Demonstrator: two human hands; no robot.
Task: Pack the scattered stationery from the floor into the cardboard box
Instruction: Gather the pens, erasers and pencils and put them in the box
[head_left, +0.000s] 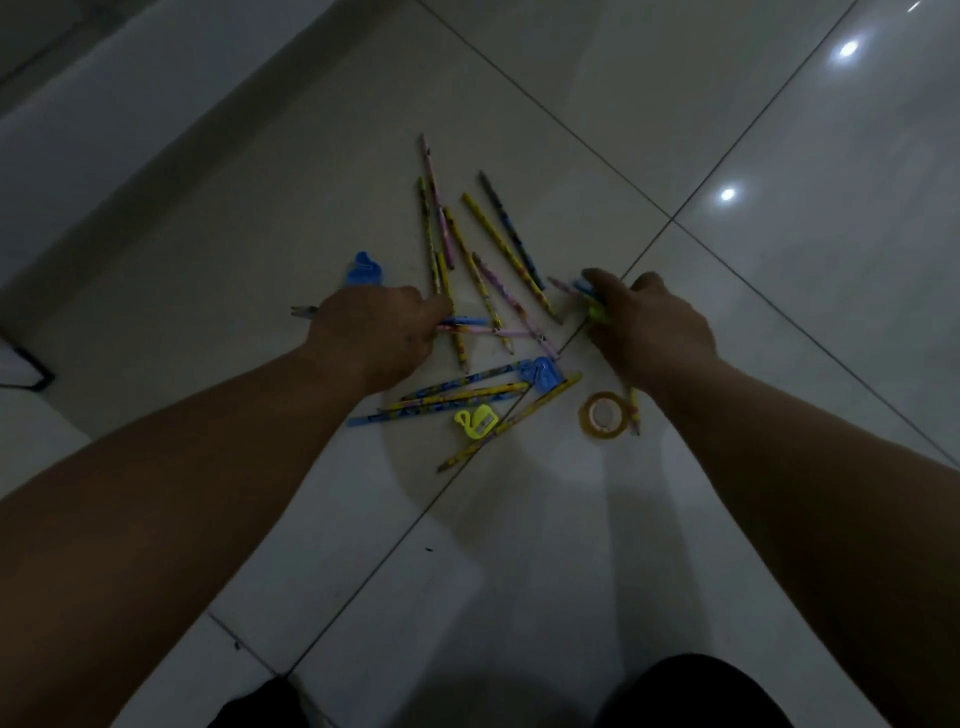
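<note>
**Both hands gathering pencils off the floor**

Head view: the tape roll lies on the tiled floor. The loose pencils fan out up and left of it, most pointing away from the person. The left hand, well left of the roll, has its fingers curled round a few pencils lying crosswise. The right hand, just above the roll, grips pencils and a small yellow-green piece. A yellow sharpener and a blue sharpener lie left of the roll, nearer the right hand. The cardboard box is out of view.
</note>
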